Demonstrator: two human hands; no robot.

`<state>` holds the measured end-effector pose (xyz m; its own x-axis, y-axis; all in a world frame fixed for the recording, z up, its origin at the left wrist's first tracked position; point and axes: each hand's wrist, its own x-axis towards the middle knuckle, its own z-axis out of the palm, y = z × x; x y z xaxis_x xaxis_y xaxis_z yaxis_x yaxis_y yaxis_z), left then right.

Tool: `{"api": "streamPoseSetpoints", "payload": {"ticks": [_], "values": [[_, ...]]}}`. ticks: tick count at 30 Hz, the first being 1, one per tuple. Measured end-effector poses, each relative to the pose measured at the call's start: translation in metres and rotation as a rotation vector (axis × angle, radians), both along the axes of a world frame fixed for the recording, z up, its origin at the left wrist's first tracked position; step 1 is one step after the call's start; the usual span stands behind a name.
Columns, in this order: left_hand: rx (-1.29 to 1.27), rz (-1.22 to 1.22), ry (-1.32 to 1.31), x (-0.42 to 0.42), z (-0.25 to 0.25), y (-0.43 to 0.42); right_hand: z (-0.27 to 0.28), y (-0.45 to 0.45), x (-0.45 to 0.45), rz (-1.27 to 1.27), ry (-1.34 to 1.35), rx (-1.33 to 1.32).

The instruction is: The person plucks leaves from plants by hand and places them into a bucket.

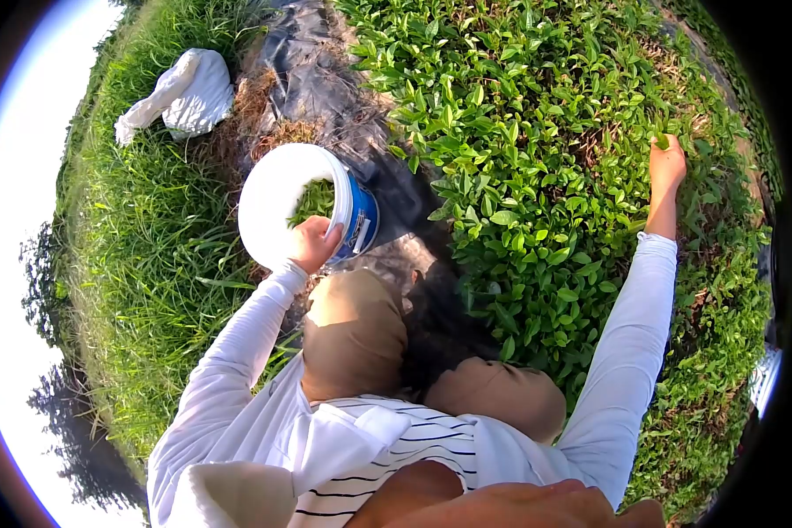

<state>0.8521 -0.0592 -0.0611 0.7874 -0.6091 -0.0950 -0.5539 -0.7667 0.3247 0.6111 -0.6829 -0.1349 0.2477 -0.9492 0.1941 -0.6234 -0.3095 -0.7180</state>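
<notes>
At the near rim of a white bucket (361, 211) with a blue label, my left hand (310, 244) is closed on the edge. The bucket leans over, and picked green leaves (315, 201) lie inside it. Far out to the right, my right hand (668, 165) reaches over the leafy bushes (537, 167). Its fingertips are pinched together on a green leafy shoot (663, 139). Whether that shoot is still attached to its stem, I cannot tell.
A white cloth sack (198, 92) lies on tall grass (141, 264) at the upper left. Black ground sheeting (304, 66) with dry straw runs between grass and bushes. My bent knees (352, 330) are just below the bucket.
</notes>
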Motion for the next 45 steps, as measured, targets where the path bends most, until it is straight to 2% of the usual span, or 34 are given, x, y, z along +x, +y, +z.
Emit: {"api": "streamPoseSetpoints", "payload": {"ticks": [2,4,6,8,14,17,22,25,26,28,29,30,31,33,36,40,43,45], "values": [[-0.046,-0.025,-0.025,0.001,-0.001,0.000,-0.009,0.021,-0.006,0.045,-0.427,0.412],[-0.114,-0.032,-0.013,-0.002,-0.004,-0.002,-0.002,0.089,-0.015,0.157,-0.710,0.815],[-0.042,-0.042,-0.024,0.005,-0.002,-0.006,0.020,0.168,-0.032,0.305,-0.800,1.062],[0.065,-0.041,-0.004,-0.001,0.006,-0.004,0.035,0.209,-0.061,0.410,-0.800,1.153],[-0.091,-0.028,0.001,-0.001,-0.006,0.001,0.046,0.171,-0.170,0.185,-0.870,0.876],[-0.088,-0.056,-0.024,0.001,-0.011,0.006,0.047,0.157,-0.175,0.054,-0.808,0.792],[0.028,-0.131,-0.098,-0.011,0.000,0.004,0.041,0.103,-0.137,0.046,-0.648,0.707],[0.150,-0.003,-0.024,-0.025,0.008,0.011,0.030,0.058,-0.091,0.119,-0.726,0.640],[0.122,0.102,0.083,-0.022,0.001,0.023,0.027,0.043,-0.073,0.150,-0.757,0.618],[0.076,0.124,0.050,-0.022,0.018,0.037,0.022,0.016,-0.039,0.178,-0.724,0.546],[0.055,0.137,0.035,-0.025,0.026,0.042,0.020,0.007,-0.025,0.172,-0.619,0.499],[0.073,0.079,-0.112,-0.032,0.041,0.043,0.017,-0.002,-0.011,0.165,-0.515,0.451],[0.067,0.140,-0.107,-0.025,0.043,0.058,0.021,-0.003,-0.002,0.196,-0.330,0.403],[-0.132,0.156,-0.143,-0.014,0.049,0.089,0.021,-0.007,0.015,0.223,0.000,0.236],[-0.047,0.267,-0.232,-0.031,0.100,0.105,0.004,-0.011,0.019,0.205,0.102,0.073],[-0.055,0.316,-0.265,-0.026,0.127,0.133,-0.021,-0.025,0.003,0.133,-0.009,0.067],[-0.018,0.321,-0.251,-0.020,0.140,0.130,-0.048,-0.036,-0.010,0.117,-0.427,0.387],[0.120,0.303,-0.352,-0.002,0.139,0.126,-0.060,-0.037,-0.022,0.172,-0.781,0.657]]}}
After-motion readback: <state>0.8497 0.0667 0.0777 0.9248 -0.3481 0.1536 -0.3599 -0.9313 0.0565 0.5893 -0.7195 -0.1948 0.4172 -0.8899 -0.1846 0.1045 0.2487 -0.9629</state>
